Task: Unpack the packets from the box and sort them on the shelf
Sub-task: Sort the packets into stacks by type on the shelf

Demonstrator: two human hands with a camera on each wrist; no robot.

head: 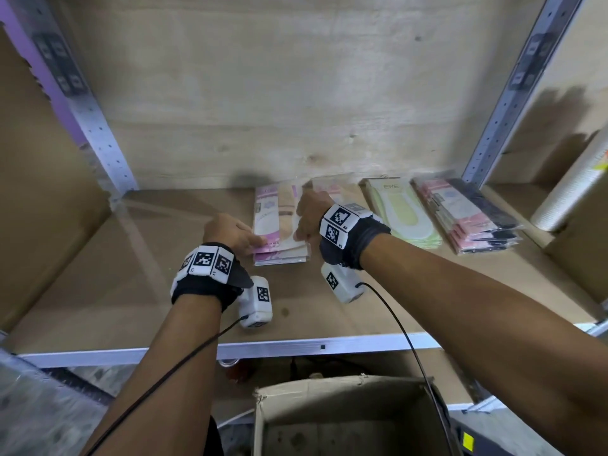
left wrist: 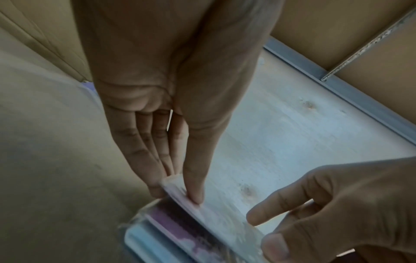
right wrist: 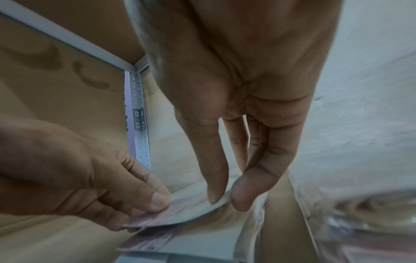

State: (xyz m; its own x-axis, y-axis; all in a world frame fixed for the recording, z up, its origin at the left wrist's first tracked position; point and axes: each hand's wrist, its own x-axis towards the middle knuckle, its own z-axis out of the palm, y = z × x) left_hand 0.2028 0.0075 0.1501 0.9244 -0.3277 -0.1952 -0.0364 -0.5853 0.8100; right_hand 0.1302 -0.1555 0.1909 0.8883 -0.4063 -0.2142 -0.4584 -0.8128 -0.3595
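Nearest the camera, the open cardboard box (head: 345, 419) stands on the floor below the shelf's metal front rail (head: 296, 349), and no packets can be made out inside it. Above it both forearms reach onto the brown shelf board (head: 98, 291). The left hand (head: 230, 232) pinches the near left corner of the top packet (head: 283, 222) of a pink-and-beige stack, thumb on top and fingers beneath, as the left wrist view shows (left wrist: 178, 188). The right hand (head: 311, 213) pinches the same packet at its right edge between thumb and fingertips (right wrist: 242, 194), so the packet is held just above the stack (head: 281, 255) on the shelf. To the right lie a pale green packet stack (head: 404, 212) and then a pink-and-black packet stack (head: 473, 218), each apart from its neighbour. Further right a white roll (head: 572, 189) leans by a carton. Behind all stands the pale wooden back panel (head: 263, 93), flanked by perforated metal uprights (head: 98, 126)
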